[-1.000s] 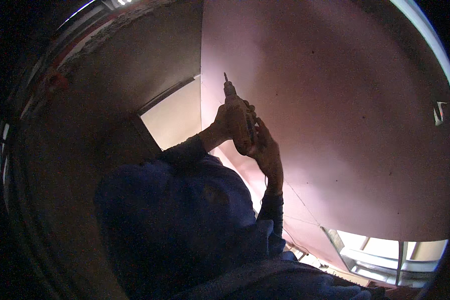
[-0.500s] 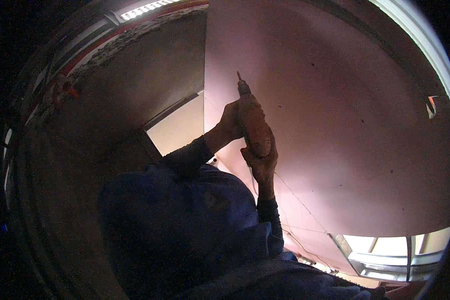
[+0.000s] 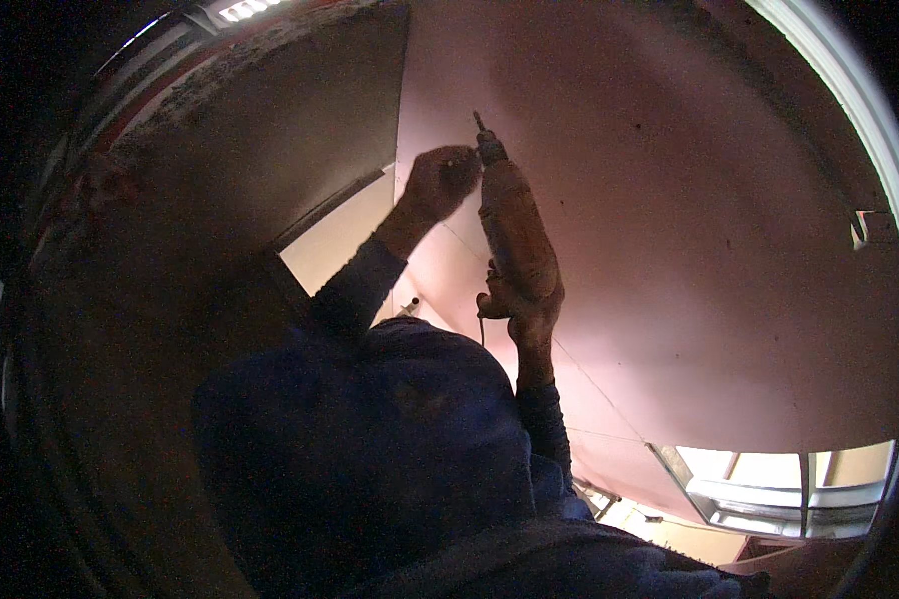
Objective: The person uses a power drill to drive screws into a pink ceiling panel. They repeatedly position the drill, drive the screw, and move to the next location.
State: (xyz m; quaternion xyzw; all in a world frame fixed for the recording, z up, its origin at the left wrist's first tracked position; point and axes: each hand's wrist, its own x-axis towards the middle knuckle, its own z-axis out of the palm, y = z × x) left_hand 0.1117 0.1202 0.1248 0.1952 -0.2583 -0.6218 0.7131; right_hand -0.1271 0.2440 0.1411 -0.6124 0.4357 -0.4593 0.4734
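I hold an orange-brown power drill (image 3: 512,225) pointing up, its bit tip touching the pink board (image 3: 689,250) overhead. My right hand (image 3: 525,304) grips the drill's handle at its lower end. My left hand (image 3: 442,180) is raised beside the drill's nose, fingers curled and pinched against the chuck just below the bit. Whether a screw sits at the tip is too small to tell. Both forearms wear dark blue sleeves (image 3: 355,290) and rise from my blue-clad body at the bottom of the view.
A dark grey panel (image 3: 240,170) fills the left side, with a strip light (image 3: 242,10) at its top edge. A pale lit opening (image 3: 342,250) lies behind my left arm. Bright windows (image 3: 769,489) are at the lower right, and a white trim (image 3: 849,110) curves along the upper right.
The drill has gone from a two-handed hold to a longer reach up the board. My left hand slid off the drill's body up to its nose.
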